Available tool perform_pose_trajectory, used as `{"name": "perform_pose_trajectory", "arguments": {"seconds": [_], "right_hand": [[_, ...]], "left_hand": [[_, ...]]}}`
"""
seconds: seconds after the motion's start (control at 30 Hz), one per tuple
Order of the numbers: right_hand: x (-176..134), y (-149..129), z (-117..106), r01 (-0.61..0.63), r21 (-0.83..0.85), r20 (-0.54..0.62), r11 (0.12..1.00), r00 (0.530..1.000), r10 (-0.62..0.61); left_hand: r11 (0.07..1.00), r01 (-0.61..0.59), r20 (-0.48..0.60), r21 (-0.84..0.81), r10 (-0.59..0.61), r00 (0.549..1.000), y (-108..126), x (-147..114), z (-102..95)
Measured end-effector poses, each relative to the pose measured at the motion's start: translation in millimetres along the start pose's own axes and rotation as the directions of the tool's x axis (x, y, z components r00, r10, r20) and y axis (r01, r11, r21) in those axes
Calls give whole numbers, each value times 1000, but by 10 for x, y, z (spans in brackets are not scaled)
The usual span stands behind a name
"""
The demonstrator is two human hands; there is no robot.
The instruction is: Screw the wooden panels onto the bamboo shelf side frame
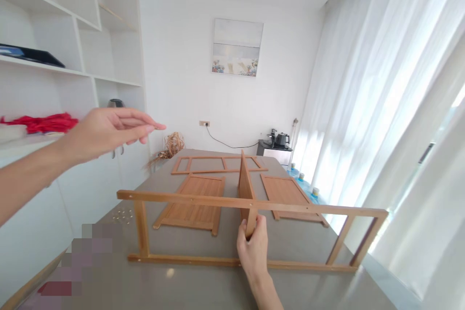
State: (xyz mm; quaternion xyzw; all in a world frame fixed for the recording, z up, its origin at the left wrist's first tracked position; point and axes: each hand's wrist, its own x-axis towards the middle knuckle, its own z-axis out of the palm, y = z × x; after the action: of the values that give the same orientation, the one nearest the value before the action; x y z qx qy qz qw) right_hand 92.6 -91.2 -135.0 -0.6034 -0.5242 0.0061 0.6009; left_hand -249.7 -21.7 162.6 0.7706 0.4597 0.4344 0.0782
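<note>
Carefully starting from the left, seeing white shelving (pixel 105 53), carrying a dark flat object (pixel 36 54) and, lower, a red cloth (pixel 47 123). Holding the left hand (pixel 112 128) in the air before this shelving, well above the grey table (pixel 181 286); pressing thumb and forefinger together at the tips, but being unable to tell about any tiny piece between them. Noticing below, on the table, a scatter of small bits (pixel 122 213), being too small for naming exactly.

Finding next a long wooden frame (pixel 218 202), standing on its long edge across the near part of the table. Seeing behind its left half a slatted panel (pixel 198 215), lying flat, and farther back an open frame (pixel 214 171), also lying flat. Coming to the middle, clamping the right hand (pixel 254 247) round the near end of an upright panel (pixel 247 184), meeting the long wooden frame crosswise, between its two ends. Going on to the right, finding another flat panel (pixel 286 191) behind the frame, then a black kettle (pixel 282 139) near the far wall, bluish bottles (pixel 314 196) beside the table, and lastly white curtains (pixel 363 82), hanging along the right side.
</note>
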Motion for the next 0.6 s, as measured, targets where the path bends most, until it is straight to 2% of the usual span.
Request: {"name": "perform_pose_trajectory", "arguments": {"seconds": [0.03,0.1,0.17,0.23,0.33,0.43,0.6], "right_hand": [[-2,-2,1,9,0,-5,1000,1000,-9],[-9,-2,5,25,6,-11,1000,1000,-25],[-16,0,9,35,20,-13,999,999,-35],[-19,2,13,39,38,-13,999,999,-38],[-17,5,21,44,66,-6,997,999,-44],[-17,14,32,43,85,4,995,999,-44],[-26,24,36,20,131,28,991,999,-24]], "left_hand": [[996,-63,68,-58,66,995,168,-85,121],[976,-193,222,-101,212,952,484,-297,388],[966,-255,388,-53,255,886,749,-521,649],[939,-329,546,-100,328,771,941,-701,878],[906,-401,628,-135,391,672,1078,-817,1148],[865,-497,635,-62,419,649,1100,-777,1358],[829,-560,620,2,438,651,1115,-675,1591]]}}
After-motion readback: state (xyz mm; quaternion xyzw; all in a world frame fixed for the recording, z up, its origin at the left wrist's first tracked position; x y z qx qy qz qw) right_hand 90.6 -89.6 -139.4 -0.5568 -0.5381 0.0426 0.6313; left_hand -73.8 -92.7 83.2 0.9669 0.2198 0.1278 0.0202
